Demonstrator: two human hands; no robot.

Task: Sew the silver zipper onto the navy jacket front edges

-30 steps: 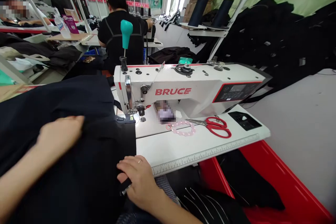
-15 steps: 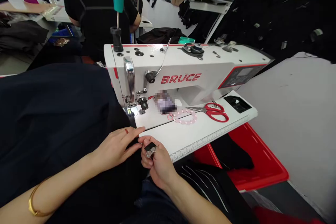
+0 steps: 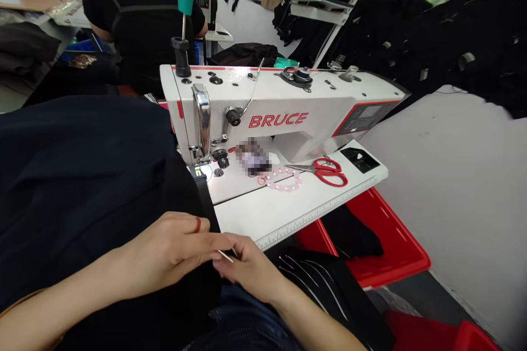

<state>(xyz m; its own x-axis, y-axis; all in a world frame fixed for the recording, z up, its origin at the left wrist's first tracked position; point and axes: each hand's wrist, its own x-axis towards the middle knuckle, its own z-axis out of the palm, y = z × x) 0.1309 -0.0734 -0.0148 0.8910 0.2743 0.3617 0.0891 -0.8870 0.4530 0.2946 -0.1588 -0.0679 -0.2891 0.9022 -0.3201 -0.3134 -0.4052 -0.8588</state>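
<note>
My left hand [image 3: 177,249] is closed, with its fingertips meeting those of my right hand [image 3: 253,269] in front of the machine bed. Between them shows a thin white sliver [image 3: 225,256] with a small dark tip beside it; the rest is hidden by the fingers. My right hand is curled closed around something mostly covered. Dark navy and black fabric [image 3: 102,175] spreads under my left arm and runs up to the needle area of a white sewing machine [image 3: 280,115]. By the presser foot the fabric edge [image 3: 201,189] carries a small label [image 3: 198,171].
On the machine bed [image 3: 247,216] lie red-handled scissors [image 3: 329,171], a pink beaded loop [image 3: 284,180] and a blurred item [image 3: 253,158]. A red crate [image 3: 395,247] with black fabric stands below right. Ahead, a person in black [image 3: 144,22] sits with their back to me.
My left hand has moved down and closed against my right hand. The small black-and-metal object seen in my right hand is now mostly hidden. The view has shifted slightly.
</note>
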